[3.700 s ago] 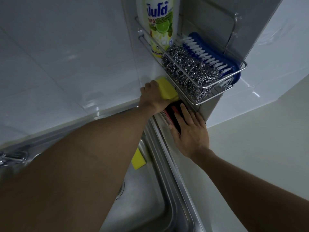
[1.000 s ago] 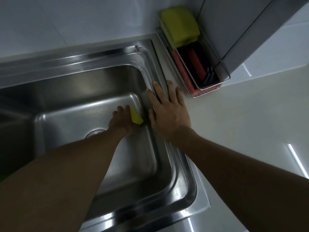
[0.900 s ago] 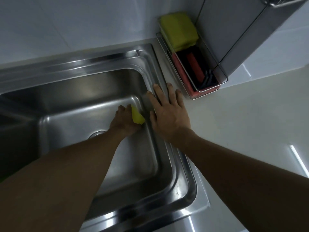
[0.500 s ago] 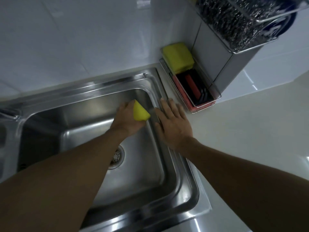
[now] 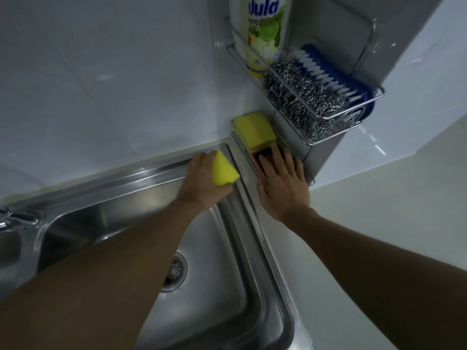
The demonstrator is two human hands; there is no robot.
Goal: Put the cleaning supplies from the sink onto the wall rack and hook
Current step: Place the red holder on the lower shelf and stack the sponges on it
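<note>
Over the back right corner of the sink point(image 5: 267, 248), the left hand point(image 5: 204, 184) was closed around a yellow sponge point(image 5: 224, 170), thumb and fingers clamping it so that a wedge of it stuck out toward the right. The right hand point(image 5: 283, 184) lay open and flat, palm down, its fingertips point(image 5: 274, 154) reaching into the near end of the lower wire rack point(image 5: 311, 182) and resting on the dark red thing point(image 5: 258, 157) inside; what that thing was could not be made out.

From the held sponge, the free room in that lower rack lay up and to the right, just beside the left hand across the sink's rim. The rack's long axis ran away from the person toward the tiled wall point(image 5: 101, 84), and its far end was already filled by a stacked yellow sponge point(image 5: 254, 130). The left hand was the nearer of the two to that far end, while the right hand covered the near end, so I judged that the sponge would have to go in beside or on top of the stacked one, with its length turned along the rack.

Higher up, the upper wire rack point(image 5: 353, 107) hung on the wall above the lower one. It held a steel wool scourer point(image 5: 300, 97), a blue brush point(image 5: 351, 82) with white bristles behind it, and a dish soap bottle point(image 5: 262, 29) standing at its far end. The sink basin itself showed only its drain point(image 5: 177, 271); no other supplies were visible in it.
</note>
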